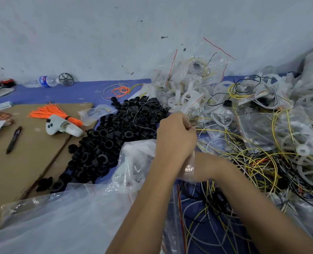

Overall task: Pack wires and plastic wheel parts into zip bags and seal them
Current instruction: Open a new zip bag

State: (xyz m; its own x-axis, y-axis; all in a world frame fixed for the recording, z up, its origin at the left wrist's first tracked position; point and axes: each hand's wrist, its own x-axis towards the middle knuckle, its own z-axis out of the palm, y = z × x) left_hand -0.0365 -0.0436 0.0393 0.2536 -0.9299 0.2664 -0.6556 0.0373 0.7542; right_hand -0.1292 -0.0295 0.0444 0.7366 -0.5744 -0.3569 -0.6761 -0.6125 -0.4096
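The left hand (175,136), fingers curled, pinches thin yellow wires (212,130) at the centre. The right hand is hidden behind it and a clear zip bag (188,167), so its grip cannot be told. Black wheel parts (115,136) are heaped just left of the hands; tangled wires (252,162) and white wheels (185,96) spread right.

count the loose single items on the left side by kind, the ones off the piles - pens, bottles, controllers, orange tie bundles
pen: 1
water bottle: 1
white controller: 1
orange tie bundle: 1
total: 4
The heap of black rings and the wire tangle are too dense to count.
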